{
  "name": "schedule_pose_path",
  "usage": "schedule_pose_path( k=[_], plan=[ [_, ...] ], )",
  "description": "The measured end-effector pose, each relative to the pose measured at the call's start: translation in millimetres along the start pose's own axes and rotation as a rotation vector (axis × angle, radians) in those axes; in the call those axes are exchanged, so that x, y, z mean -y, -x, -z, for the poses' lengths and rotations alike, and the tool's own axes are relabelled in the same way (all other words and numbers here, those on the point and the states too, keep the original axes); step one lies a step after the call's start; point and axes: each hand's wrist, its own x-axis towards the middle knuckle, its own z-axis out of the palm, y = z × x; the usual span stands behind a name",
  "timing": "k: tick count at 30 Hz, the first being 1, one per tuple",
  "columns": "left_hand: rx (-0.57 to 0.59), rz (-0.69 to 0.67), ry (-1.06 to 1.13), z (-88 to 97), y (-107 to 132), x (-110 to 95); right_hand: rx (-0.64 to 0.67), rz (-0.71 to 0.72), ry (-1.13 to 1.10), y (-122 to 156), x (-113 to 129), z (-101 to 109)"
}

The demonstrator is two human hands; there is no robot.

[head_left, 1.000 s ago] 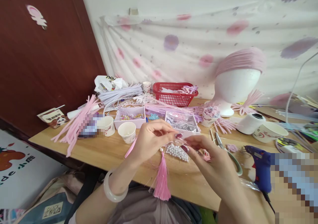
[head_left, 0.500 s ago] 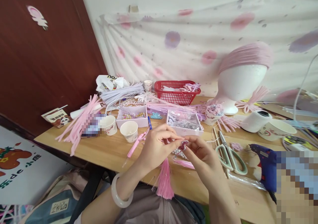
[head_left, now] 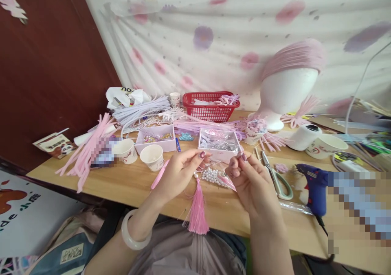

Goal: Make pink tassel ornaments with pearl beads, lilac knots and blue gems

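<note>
A pink tassel [head_left: 198, 210] hangs in front of the table edge, with a white pearl bead [head_left: 196, 175] at its top. Just above it, my left hand [head_left: 177, 173] is closed in a pinch on what looks like the tassel's thin thread, barely visible. To the right and apart from it, my right hand [head_left: 253, 181] is also pinched shut, its fingers curled; whatever lies between its fingertips is too fine to make out. Between the hands, loose white pearl beads [head_left: 212, 176] lie on the table, a pink strip [head_left: 226, 182] beside them.
Left stand paper cups [head_left: 152, 158] and a bead box [head_left: 159, 138]. Behind are another box [head_left: 218, 151], a red basket [head_left: 210, 111] and a foam head [head_left: 287, 90]. On the right lie scissors [head_left: 285, 188] and a blue glue gun [head_left: 316, 189] with its cord.
My hands, fingertips together before, have moved apart, uncovering the pearl beads. The tassel now hangs with its top bead showing. The whole view has shifted slightly.
</note>
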Motion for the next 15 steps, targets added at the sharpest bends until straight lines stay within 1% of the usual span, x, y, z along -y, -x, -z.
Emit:
schedule_pose_path(
  k=[2, 3, 5, 7, 9, 12, 13, 14, 15],
  plan=[
    [0.061, 0.097, 0.043, -1.7, 4, 6, -0.052, -0.006, -0.074, -2, 4, -1],
    [0.066, 0.115, 0.044, -1.7, 6, 9, -0.078, -0.008, -0.11, -3, 5, -1],
    [0.033, 0.11, 0.017, 3.4, 7, 9, -0.121, -0.015, -0.183, -4, 7, -1],
    [-0.006, 0.095, -0.011, 18.4, 5, 2, -0.156, -0.016, -0.246, -3, 8, 1],
    [-0.06, 0.083, -0.04, 43.5, -1, -13, -0.187, -0.009, -0.271, -3, 10, 2],
    [-0.243, 0.045, -0.17, 92.4, -19, -39, -0.222, 0.002, -0.25, -5, 14, -5],
    [-0.286, 0.039, -0.241, 109.1, -27, -46, -0.235, 0.007, -0.235, -6, 15, -9],
    [-0.291, 0.047, -0.322, 125.1, -37, -51, -0.25, 0.013, -0.214, -8, 16, -13],
    [-0.254, 0.067, -0.406, 139.8, -46, -53, -0.265, 0.019, -0.186, -10, 17, -16]
  ],
)
